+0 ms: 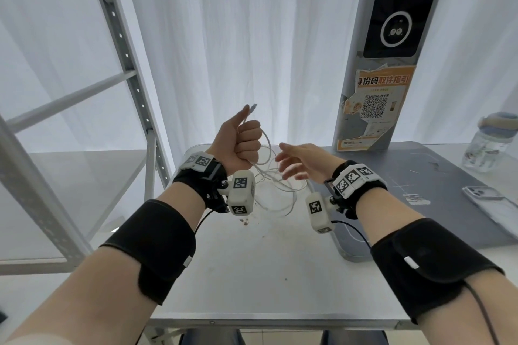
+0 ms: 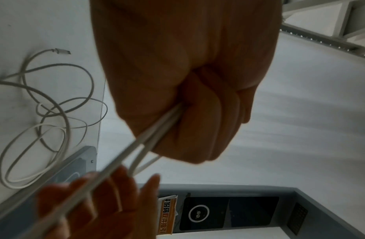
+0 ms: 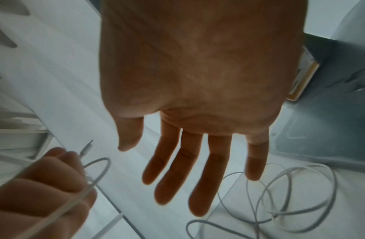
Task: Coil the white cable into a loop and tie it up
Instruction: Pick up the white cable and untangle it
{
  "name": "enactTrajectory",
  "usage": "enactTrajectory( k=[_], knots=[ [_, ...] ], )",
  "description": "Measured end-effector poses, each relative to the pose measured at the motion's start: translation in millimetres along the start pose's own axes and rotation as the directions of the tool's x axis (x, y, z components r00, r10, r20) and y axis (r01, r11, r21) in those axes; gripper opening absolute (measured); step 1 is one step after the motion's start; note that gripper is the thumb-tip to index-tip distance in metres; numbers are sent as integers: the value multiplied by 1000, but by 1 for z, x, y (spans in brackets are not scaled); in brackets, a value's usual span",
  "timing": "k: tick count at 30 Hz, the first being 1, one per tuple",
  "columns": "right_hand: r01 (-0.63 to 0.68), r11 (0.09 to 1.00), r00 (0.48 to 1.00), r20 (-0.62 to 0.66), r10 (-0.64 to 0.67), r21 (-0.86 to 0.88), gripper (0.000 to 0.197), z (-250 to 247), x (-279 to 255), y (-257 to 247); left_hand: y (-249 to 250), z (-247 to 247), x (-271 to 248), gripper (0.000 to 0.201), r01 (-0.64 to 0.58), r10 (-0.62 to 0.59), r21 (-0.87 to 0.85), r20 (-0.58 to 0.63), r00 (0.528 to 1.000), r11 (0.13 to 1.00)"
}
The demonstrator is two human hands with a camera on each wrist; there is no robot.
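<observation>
My left hand (image 1: pixel 243 140) is raised above the table in a fist and grips the white cable (image 1: pixel 273 187). One plug end (image 1: pixel 254 106) sticks up past its thumb, and a small loop bulges out beside the fingers. In the left wrist view the strands leave the fist (image 2: pixel 190 103) downward as the cable (image 2: pixel 157 127) and the rest lies in loose tangled turns on the table (image 2: pixel 46 113), with the other plug (image 2: pixel 62 51) at the far end. My right hand (image 1: pixel 301 161) hovers open just right of the fist, fingers (image 3: pixel 177 177) spread, holding nothing, above the loose turns (image 3: pixel 280 202).
The white table (image 1: pixel 252 260) carries a grey mat (image 1: pixel 420 176) at the right with a phone (image 1: pixel 487 199) on it. A grey kiosk post (image 1: pixel 392 50) with a QR poster stands behind. A clear jar (image 1: pixel 490 145) is far right, a metal shelf frame (image 1: pixel 120 45) left.
</observation>
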State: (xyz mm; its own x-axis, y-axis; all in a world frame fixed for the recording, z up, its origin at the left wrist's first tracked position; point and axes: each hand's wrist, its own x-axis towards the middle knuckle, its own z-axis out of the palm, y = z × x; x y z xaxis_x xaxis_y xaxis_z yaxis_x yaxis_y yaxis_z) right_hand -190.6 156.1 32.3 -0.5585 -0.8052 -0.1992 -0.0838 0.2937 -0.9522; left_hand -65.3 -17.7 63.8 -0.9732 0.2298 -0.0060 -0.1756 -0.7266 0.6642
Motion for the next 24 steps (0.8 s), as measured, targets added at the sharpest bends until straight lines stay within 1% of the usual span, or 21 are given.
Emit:
enactTrajectory(
  k=[3,5,9,11,13,16,17,18,21,23,24],
  knots=[
    [32,994,999,19,-34,109,48,6,-1,-13,-9,6,3,51,46,-39,105,-68,997,993],
    [45,976,998,23,-51,215,46,9,-1,-22,-14,8,6,50,71,-58,140,-92,994,988],
    [65,914,997,2,-72,400,47,9,-4,-32,-17,11,9,49,85,-72,157,-86,994,984],
    [96,869,994,-5,-107,486,46,7,-5,-33,-18,12,9,49,54,-42,127,-95,995,990],
    [122,812,991,-30,-128,571,45,6,-5,-31,-19,12,10,48,16,-3,100,-130,992,995],
    [180,689,983,-103,-152,702,43,1,-5,-27,-18,10,10,47,-48,62,73,-193,979,996],
    [196,667,980,-123,-155,719,41,-1,-5,-26,-18,9,9,49,-61,76,75,-211,974,995],
    [202,666,979,-134,-153,718,39,-2,-5,-25,-17,10,9,51,-66,85,89,-229,970,994],
    [182,675,983,-124,-134,715,33,-2,-7,-23,-16,12,7,50,-73,114,155,-271,956,985],
    [156,678,988,-103,-119,718,32,0,-8,-23,-16,15,7,55,-67,128,214,-290,948,975],
    [146,699,989,-96,-110,700,30,1,-8,-24,-17,17,6,58,-50,132,266,-300,945,963]
  ],
)
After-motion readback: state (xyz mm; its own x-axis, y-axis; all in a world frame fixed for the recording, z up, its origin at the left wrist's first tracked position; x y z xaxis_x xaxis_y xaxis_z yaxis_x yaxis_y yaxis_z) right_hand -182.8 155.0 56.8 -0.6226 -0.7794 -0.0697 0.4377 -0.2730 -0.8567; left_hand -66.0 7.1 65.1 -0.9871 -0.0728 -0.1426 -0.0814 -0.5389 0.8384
